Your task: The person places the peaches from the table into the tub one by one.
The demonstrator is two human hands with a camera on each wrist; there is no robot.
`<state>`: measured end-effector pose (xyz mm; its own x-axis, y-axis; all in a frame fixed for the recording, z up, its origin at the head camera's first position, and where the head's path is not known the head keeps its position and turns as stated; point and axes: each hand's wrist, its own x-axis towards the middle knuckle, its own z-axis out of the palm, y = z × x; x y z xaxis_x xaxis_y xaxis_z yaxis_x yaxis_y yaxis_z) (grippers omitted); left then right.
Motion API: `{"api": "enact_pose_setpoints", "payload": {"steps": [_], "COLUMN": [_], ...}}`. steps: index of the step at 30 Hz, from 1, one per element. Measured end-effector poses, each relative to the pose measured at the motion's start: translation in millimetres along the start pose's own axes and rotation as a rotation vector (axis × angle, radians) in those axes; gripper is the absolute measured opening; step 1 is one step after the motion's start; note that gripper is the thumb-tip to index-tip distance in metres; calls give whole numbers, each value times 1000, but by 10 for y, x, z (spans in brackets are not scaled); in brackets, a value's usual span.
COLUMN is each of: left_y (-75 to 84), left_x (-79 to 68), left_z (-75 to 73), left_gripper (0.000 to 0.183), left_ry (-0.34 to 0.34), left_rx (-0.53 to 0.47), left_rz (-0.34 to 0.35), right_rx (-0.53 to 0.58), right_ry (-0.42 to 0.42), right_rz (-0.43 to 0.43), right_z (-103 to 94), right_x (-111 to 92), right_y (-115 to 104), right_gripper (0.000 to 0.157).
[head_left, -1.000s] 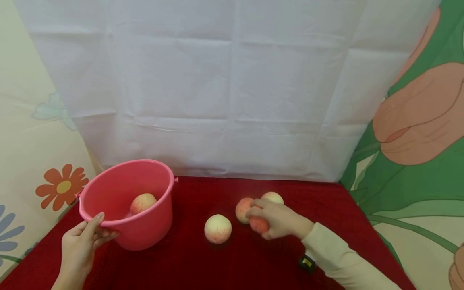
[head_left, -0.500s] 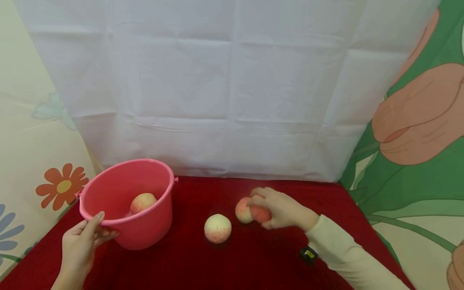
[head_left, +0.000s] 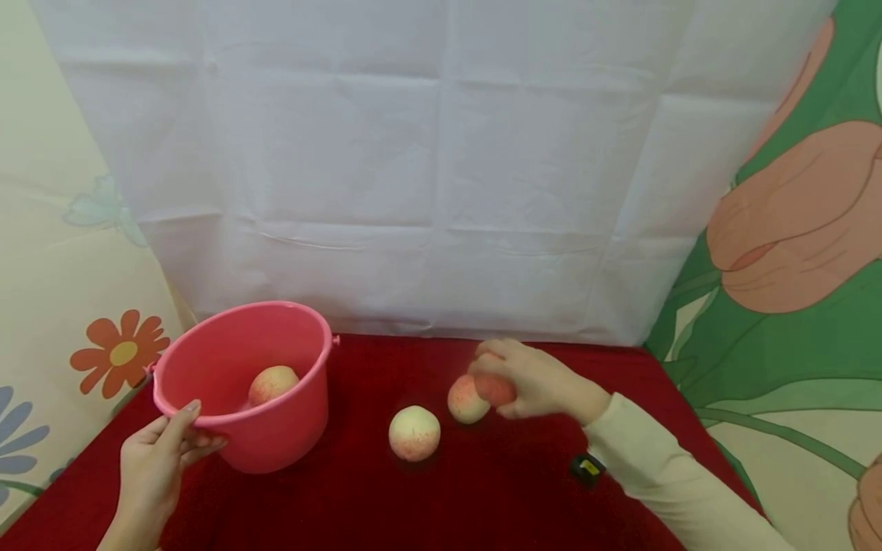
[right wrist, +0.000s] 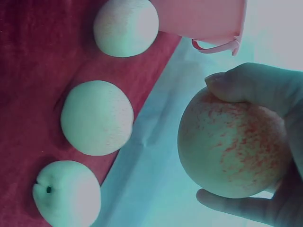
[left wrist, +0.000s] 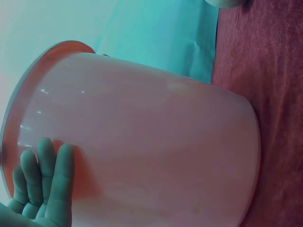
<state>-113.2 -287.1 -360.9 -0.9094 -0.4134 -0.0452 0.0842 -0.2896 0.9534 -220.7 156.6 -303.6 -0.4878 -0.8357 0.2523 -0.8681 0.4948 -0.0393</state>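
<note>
My left hand (head_left: 153, 467) holds the near rim of a pink bucket (head_left: 279, 440), thumb over the edge and fingers along the outer wall. Inside the bucket a peach (head_left: 272, 384) shows. My right hand (head_left: 540, 379) grips another peach (head_left: 494, 389) between thumb and fingers; in the right wrist view this held peach (right wrist: 232, 146) hangs above the cloth. Just left of it lies a red-and-cream peach (head_left: 466, 401), and nearer the bucket a paler peach (head_left: 414, 433). A further peach (right wrist: 68, 194) rests on the cloth in the right wrist view, hidden behind my right hand in the head view.
A dark red cloth (head_left: 372, 505) covers the table. White sheeting (head_left: 441, 191) hangs along its back edge, with a flower-printed wall on either side. A small black device with a yellow label (head_left: 587, 468) is beneath the right sleeve.
My right hand has lifted the peach and moved up and slightly back, now covering the rear peach. The left hand and bucket have stayed put.
</note>
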Motion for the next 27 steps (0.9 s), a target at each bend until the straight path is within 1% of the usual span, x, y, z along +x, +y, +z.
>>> {"api": "enact_pose_setpoints", "payload": {"steps": [7,12,13,16,23,27], "left_y": [-11,-58,-73,-91,-33,-16], "left_x": [13,48,58,72,28,11], "left_z": [-7,-39,-48,-59,-16,9], "left_gripper": [28,27,28,28,27,28], "left_ry": [12,13,12,20,14,30], "left_rx": [-4,6,0,15,3,10], "left_rz": [-8,10,24,25,3,-7], "right_rx": [-14,-19,-18,-13,-4,-7], "right_ry": [14,30,32,39,21,3], "right_rz": [-15,-24,-24,-26,-17,-19], "right_z": [-83,-106,-107,-105,-110,-119], "right_x": [64,91,99,125,236,307], "right_y": [-4,-23,-26,-36,-83,-113], "right_gripper": [56,56,56,56,54,54]}}
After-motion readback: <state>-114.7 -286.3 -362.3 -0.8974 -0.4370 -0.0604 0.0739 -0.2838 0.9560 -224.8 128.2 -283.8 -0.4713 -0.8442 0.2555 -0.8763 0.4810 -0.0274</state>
